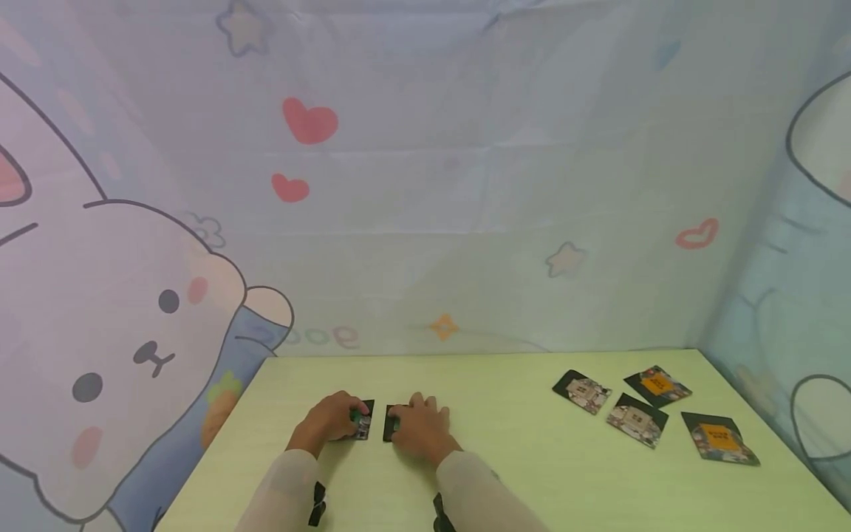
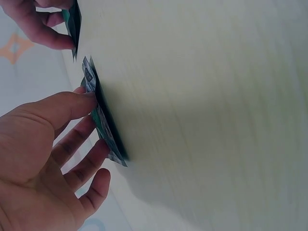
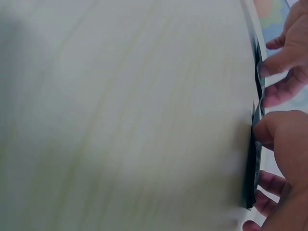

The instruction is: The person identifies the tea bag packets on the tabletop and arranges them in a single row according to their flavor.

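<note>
Two flat, dark printed packets lie side by side near the middle of the table, a narrow gap between them. My left hand [image 1: 331, 418] holds the left packet [image 1: 365, 421] by its edges, thumb on the near side and fingers across it. In the left wrist view, that packet [image 2: 107, 132] shows green and grey print and sits at the table surface. My right hand [image 1: 423, 428] grips the right packet [image 1: 390, 423], mostly covering it. In the right wrist view, the thumb presses this packet [image 3: 253, 163] at one end while the fingers reach its far side.
Several similar packets lie at the right: one with a pale label [image 1: 582, 391], another pale-labelled packet [image 1: 637, 420], and two with orange labels, a rear packet [image 1: 657, 386] and a front packet [image 1: 719, 438]. A printed cloth [image 1: 425, 281] stands behind the pale yellow-green table [image 1: 532, 480].
</note>
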Demonstrator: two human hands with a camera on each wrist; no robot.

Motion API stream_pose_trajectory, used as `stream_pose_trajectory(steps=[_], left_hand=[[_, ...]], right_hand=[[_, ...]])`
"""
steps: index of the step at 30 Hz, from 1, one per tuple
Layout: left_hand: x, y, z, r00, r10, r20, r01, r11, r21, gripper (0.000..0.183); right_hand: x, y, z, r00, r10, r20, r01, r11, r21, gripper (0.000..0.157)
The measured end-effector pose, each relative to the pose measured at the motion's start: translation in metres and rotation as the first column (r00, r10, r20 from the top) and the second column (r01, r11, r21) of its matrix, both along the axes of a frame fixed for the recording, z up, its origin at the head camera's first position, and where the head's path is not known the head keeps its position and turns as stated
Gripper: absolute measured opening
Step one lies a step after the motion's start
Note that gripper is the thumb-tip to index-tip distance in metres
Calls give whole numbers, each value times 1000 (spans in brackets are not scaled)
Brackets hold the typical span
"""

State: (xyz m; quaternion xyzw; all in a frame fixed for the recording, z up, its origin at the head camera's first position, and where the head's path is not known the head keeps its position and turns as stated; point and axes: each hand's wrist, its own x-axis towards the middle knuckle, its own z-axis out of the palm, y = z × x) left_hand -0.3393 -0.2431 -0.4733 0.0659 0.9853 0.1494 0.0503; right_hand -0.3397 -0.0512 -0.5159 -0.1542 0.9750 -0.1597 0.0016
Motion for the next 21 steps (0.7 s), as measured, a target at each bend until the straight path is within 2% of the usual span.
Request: stream_pose_trajectory(steps=[6, 15, 21], left_hand=[[-1, -3, -2, 1000, -5, -2, 5, 1000, 2, 32], [-1, -5, -2, 1000, 8, 7, -8, 1000, 2, 32], [-2, -3, -2, 1000, 3, 2, -3, 1000, -13, 32]], right_hand=[[4, -10, 6, 1000, -7, -1, 7, 1000, -2, 44], [-1, -13, -5, 999, 5, -39, -5, 1000, 7, 44], [2, -14, -1, 999, -4, -47, 4, 1000, 0, 44]])
